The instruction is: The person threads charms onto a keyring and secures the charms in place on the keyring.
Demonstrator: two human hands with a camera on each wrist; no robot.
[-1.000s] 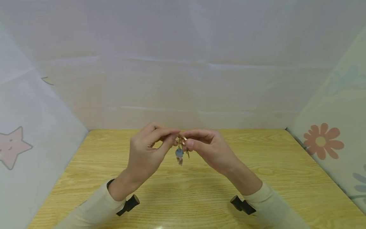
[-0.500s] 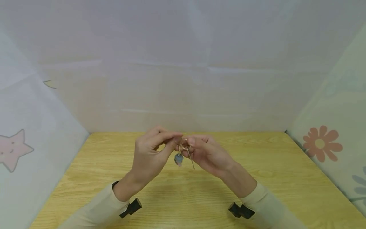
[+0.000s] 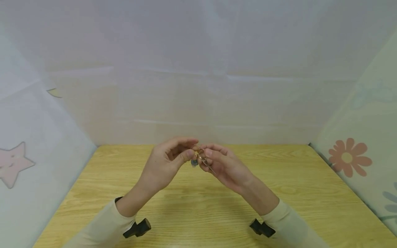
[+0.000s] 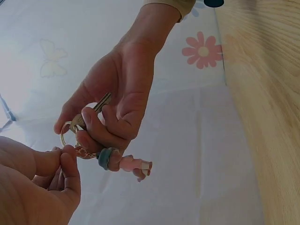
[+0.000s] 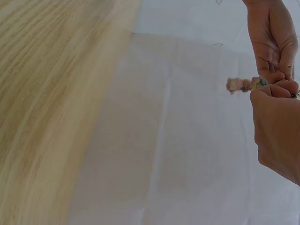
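Both hands raised above the table (image 3: 93, 193); right hand (image 4: 123, 96) pinching key (image 4: 96, 107), left hand (image 4: 33, 187) pinching key ring (image 4: 65, 136) to steady it, charm (image 4: 126, 164) dangling free

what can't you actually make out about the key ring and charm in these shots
- Key, left wrist view: the right hand covers all but its tip.
- Ring, head view: too small, hidden between both hands.
- Charm, right wrist view: blurred, partly behind the right hand; its figure is unclear.
- Left hand, left wrist view: cut off by the frame edge.
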